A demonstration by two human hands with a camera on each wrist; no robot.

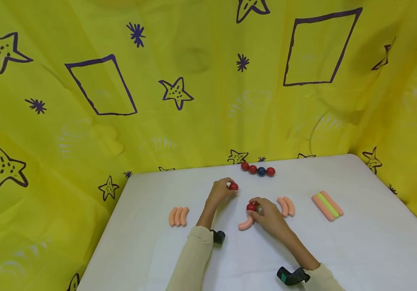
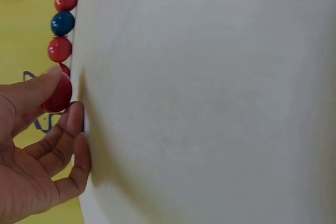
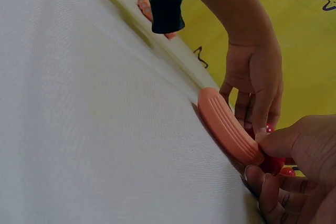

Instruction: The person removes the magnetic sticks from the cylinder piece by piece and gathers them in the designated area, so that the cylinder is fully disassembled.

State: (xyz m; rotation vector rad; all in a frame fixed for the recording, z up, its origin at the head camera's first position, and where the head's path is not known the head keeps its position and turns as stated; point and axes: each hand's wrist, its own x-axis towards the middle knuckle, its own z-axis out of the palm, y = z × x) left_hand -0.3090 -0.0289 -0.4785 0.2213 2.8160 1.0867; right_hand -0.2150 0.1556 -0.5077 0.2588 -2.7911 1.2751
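Note:
My left hand pinches a red ball between thumb and fingers, over the white table; in the left wrist view this ball shows between thumb and fingertips. Nearer the body, my right hand holds a second red ball by its fingertips. Right beneath that ball a curved, peach-coloured sausage-like piece lies on the table. The right wrist view shows the grooved side of this piece, its end overlapping the red ball and close to the thumb.
At the table's back edge, red balls and a blue ball form a row. Three curved peach pieces lie left, two more right. Farther right, a green stick lies between two peach sticks. Yellow cloth hangs behind.

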